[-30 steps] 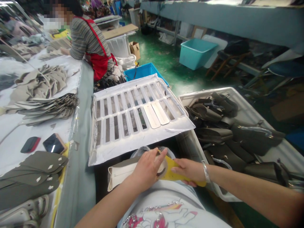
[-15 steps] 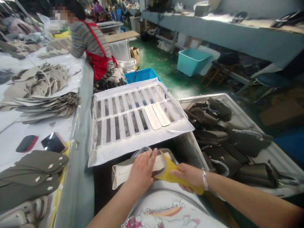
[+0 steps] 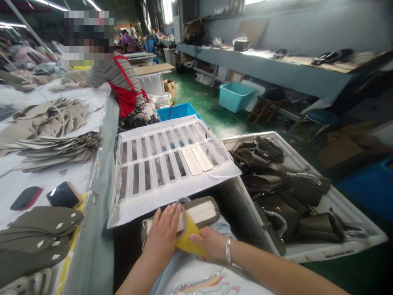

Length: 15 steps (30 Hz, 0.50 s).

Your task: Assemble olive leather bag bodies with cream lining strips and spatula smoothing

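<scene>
Green floor (image 3: 196,91) lies behind; before the white frame (image 3: 159,200), the right hand (image 3: 211,244), gripping a yellow sheet (image 3: 189,237), has shifted to the middle of the bag (image 3: 201,212) (right end now bare), the left hand (image 3: 164,234) flat on it.

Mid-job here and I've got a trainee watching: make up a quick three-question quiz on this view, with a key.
1. What does the right hand grip?
2. How many pale strips lie on the white rack? A) one B) two C) five
3. True or false: dark bags lie in the white crate.

Key:
1. A yellow sheet.
2. B
3. True
</scene>
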Available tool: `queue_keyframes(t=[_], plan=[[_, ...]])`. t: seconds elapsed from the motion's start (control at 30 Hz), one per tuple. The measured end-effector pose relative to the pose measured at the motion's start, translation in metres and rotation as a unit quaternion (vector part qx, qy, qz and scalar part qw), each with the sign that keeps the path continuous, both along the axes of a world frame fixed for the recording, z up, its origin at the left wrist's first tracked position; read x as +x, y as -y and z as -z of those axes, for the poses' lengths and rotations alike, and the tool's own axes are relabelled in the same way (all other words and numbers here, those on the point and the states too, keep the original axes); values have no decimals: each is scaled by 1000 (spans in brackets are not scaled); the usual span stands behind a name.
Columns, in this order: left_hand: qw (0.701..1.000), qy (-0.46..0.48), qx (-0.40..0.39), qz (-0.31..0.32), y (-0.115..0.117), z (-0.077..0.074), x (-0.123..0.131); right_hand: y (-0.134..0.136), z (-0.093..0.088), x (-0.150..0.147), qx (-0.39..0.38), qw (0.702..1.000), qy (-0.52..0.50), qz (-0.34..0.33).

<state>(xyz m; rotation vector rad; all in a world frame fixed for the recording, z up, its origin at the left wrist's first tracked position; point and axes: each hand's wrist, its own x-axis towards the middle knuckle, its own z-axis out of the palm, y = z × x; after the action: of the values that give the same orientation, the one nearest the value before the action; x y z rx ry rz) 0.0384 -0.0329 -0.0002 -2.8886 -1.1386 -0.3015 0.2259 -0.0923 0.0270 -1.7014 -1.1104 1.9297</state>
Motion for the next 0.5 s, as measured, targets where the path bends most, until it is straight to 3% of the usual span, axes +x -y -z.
queue_keyframes(t=[0.07,0.1,0.17,0.23,0.3,0.37,0.43,0.5], plan=[[1000,-6,-11,-7,2,0,-1,5,-11,18,-9,1000,8,-24],[1000,-6,-18,-11,4,-1,2,6,-17,29,9,1000,0,-5],[999,-1,-30,-15,7,-4,10,3,-28,52,106,986,-46,117],[999,1,-38,-9,11,-8,24,-8,-34,68,219,925,-125,283],[999,-3,-43,14,15,-10,39,-25,-31,72,273,852,-189,405],[998,-10,-47,34,19,-9,52,-41,-21,67,274,809,-214,475],[998,-16,-49,41,20,-6,60,-52,-9,59,281,793,-194,504],[998,-17,-53,38,20,-2,64,-56,3,50,309,803,-142,490]])
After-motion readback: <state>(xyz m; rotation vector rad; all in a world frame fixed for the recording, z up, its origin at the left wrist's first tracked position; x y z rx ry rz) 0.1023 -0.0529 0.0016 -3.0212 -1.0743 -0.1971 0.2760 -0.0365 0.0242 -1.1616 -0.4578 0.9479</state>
